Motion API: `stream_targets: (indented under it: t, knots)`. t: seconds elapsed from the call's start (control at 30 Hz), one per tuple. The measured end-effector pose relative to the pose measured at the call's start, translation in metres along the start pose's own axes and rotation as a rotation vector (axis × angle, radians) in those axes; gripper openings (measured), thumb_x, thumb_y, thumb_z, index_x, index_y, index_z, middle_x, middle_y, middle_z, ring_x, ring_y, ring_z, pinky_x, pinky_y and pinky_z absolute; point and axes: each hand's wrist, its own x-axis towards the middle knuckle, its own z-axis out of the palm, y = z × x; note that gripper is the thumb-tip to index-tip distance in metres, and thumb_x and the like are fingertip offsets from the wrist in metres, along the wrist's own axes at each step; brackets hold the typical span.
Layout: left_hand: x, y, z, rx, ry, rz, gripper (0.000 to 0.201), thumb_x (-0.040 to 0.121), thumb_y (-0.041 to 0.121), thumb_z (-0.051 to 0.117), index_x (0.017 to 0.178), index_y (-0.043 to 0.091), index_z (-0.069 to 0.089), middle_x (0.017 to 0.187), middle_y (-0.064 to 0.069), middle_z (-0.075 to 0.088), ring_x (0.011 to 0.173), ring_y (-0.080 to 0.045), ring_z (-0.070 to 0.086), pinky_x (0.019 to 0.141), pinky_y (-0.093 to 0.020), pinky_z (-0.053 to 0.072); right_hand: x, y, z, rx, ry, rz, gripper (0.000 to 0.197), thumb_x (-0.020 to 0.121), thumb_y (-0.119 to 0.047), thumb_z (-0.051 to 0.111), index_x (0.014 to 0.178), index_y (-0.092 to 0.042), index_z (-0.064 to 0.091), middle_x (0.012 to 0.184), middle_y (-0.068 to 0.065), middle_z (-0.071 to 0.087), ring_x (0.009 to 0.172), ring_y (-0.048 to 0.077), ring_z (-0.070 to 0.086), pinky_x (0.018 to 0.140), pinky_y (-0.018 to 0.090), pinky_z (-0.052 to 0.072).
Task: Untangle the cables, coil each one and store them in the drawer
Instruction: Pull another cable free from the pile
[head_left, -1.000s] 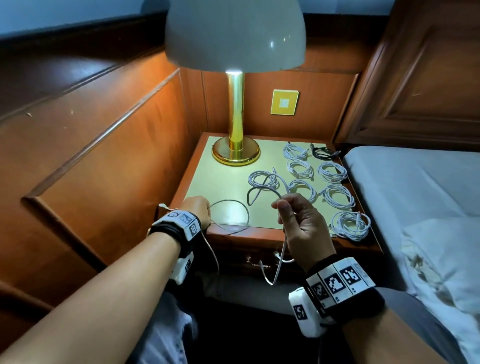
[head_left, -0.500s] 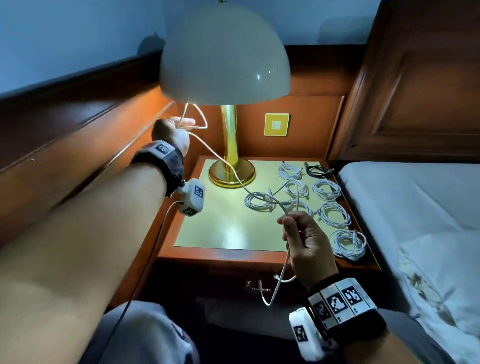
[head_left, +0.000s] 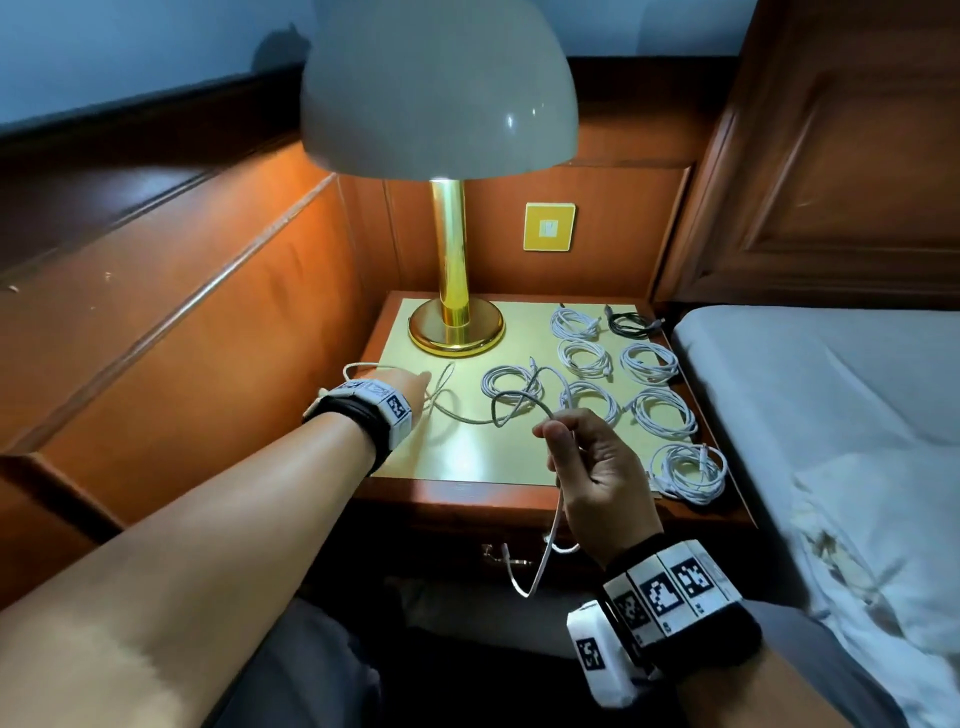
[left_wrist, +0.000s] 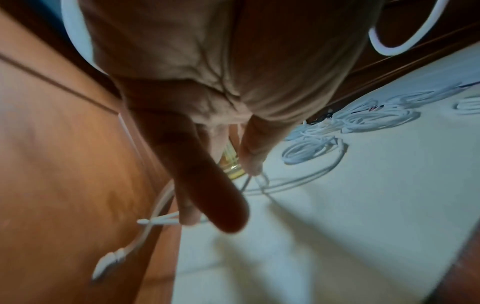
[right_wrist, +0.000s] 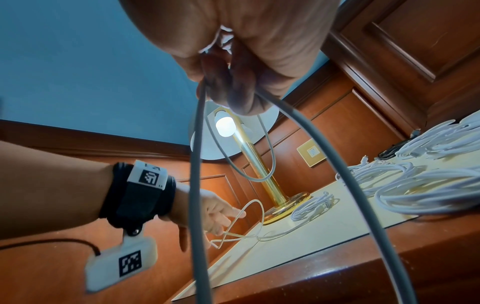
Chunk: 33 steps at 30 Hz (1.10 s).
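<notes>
No brand or readable writing shows anywhere; the only markings are the black-and-white square codes on my wrist bands (head_left: 670, 592).

My right hand (head_left: 597, 467) is raised over the front edge of the tabletop (head_left: 467, 457), thumb and fingers pinched round the loose cable (head_left: 519, 402), whose free end hangs down in front of the closed drawer (head_left: 506, 553). My left hand (head_left: 410, 382) reaches over the left side of the tabletop beside the lamp (head_left: 447, 322). From the head view its fingers are mostly hidden by the wrist; the left wrist view shows them extended downward, fingertips (left_wrist: 250, 164) touching the cable's thin loops, with a white plug (left_wrist: 144, 221) sticking out past the thumb. I cannot tell whether they actually pinch it.

The right wrist view alone shows the lit bulb (right_wrist: 224, 126) under the shade. Coiled white cables (head_left: 665, 413) lie in rows on the right half of the tabletop, with one dark coil (head_left: 628, 323) at the back.
</notes>
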Motion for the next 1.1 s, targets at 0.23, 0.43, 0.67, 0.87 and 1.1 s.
stream_targets:
  t: [0.23,0.43,0.67,0.87,1.1]
  knots:
    - [-0.033,0.011,-0.032,-0.514,0.240,0.026,0.036,0.098,0.011,0.056,0.133,0.020,0.060,0.125,-0.001,0.065,0.093,-0.018,0.072,0.074,-0.030,0.059,-0.003,0.002,0.002,0.058,-0.070,-0.005,0.036,0.087,-0.062,0.050,0.089,-0.029,0.066,0.064,-0.007,0.057,0.055,0.005,0.051,0.053,0.024,0.041]
    - [-0.110,0.040,-0.008,-1.135,0.342,0.386,0.030,0.095,0.010,0.052,0.108,0.031,0.067,0.119,0.006,0.068,0.112,-0.011,0.064,0.090,-0.026,0.053,-0.022,-0.004,-0.003,0.074,-0.232,0.046,0.027,0.095,-0.051,0.048,0.082,-0.029,0.057,0.064,-0.003,0.054,0.053,0.008,0.048,0.053,0.028,0.040]
    - [-0.184,0.078,0.031,-1.395,0.138,0.566,0.030,0.094,0.037,0.056,0.108,0.013,0.068,0.089,-0.003,0.070,0.066,-0.025,0.058,0.064,-0.035,0.052,-0.052,-0.023,-0.044,-0.057,-0.264,0.165,0.035,0.107,-0.035,0.038,0.081,-0.015,0.052,0.066,-0.002,0.053,0.052,0.008,0.042,0.052,0.022,0.037]
    - [-0.204,0.103,0.029,-1.350,0.172,0.592,0.025,0.096,0.039,0.059,0.084,0.022,0.073,0.065,0.001,0.052,0.055,-0.022,0.047,0.054,-0.034,0.040,-0.077,-0.026,-0.096,-0.600,-0.312,0.263,0.036,0.085,-0.068,0.039,0.082,-0.043,0.064,0.100,-0.014,0.062,0.104,0.013,0.051,0.097,0.043,0.039]
    - [-0.192,0.118,0.016,-1.905,0.363,0.209,0.029,0.106,0.021,0.045,0.080,0.016,0.058,0.064,0.001,0.036,0.052,-0.010,0.031,0.039,-0.019,0.022,-0.096,-0.030,-0.133,-0.162,-0.238,0.467,0.045,0.102,-0.045,0.045,0.071,-0.015,0.058,0.066,-0.002,0.069,0.071,0.024,0.068,0.076,0.037,0.050]
